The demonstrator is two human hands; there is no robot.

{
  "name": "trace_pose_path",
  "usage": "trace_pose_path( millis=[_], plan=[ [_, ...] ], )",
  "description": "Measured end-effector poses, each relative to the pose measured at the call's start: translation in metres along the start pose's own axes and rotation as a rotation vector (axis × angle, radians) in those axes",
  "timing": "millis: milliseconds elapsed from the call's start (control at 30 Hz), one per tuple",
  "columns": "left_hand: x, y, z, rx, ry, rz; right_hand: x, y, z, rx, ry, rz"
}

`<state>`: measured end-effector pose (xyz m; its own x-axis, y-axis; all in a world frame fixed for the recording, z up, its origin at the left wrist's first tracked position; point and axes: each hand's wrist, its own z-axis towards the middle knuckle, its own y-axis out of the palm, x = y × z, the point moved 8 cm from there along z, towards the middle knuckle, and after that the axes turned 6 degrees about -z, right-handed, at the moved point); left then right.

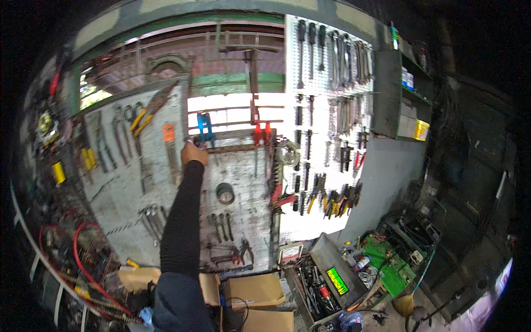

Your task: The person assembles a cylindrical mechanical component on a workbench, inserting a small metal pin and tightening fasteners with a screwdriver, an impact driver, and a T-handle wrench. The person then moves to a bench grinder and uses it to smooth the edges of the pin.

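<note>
1. Grey tool board (238,172) on the wall, hung with hand tools; a white pegboard (293,227) stands to its right.
2. Dark-sleeved arm (181,232) stretching up across the board.
3. Left hand (193,154), fingers curled, just below blue handles (204,126) at the board's upper rail; I cannot tell what it pinches. Right hand unseen.
4. Seemingly a reach to the rail; handling a tool there calls for a sure grip.

- The left hand (195,154) was bare.
- The close-fitting black undersleeve (183,224) showed faint crosswise ridges.
- The dark navy outer sleeve (181,301) looked looser and wider, ending well short of the hand.
</note>
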<state>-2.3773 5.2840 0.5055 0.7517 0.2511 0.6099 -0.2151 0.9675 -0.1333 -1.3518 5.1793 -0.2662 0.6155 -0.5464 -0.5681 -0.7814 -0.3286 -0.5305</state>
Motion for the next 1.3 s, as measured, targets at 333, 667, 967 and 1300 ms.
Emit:
trace_pose_path(
  millis=[333, 667, 967, 1300],
  plan=[
    [0.052, 0.091, -0.089, -0.168, 0.307, -0.143, 0.094, 0.047, -0.058, 0.040, 0.065, -0.273],
    [0.211, -0.105, -0.728, -1.837, -0.053, -0.814, 0.117, 0.022, -0.290, 0.264, 0.496, -0.088],
    [0.162, -0.171, -0.802, -2.228, -0.414, -0.692, 0.193, 0.137, -0.373, 0.352, 0.987, 0.078],
    [0.138, -0.174, -0.803, -2.206, -0.592, -0.682, 0.007, 0.066, -0.244, 0.274, 0.248, 0.077]
  ],
)
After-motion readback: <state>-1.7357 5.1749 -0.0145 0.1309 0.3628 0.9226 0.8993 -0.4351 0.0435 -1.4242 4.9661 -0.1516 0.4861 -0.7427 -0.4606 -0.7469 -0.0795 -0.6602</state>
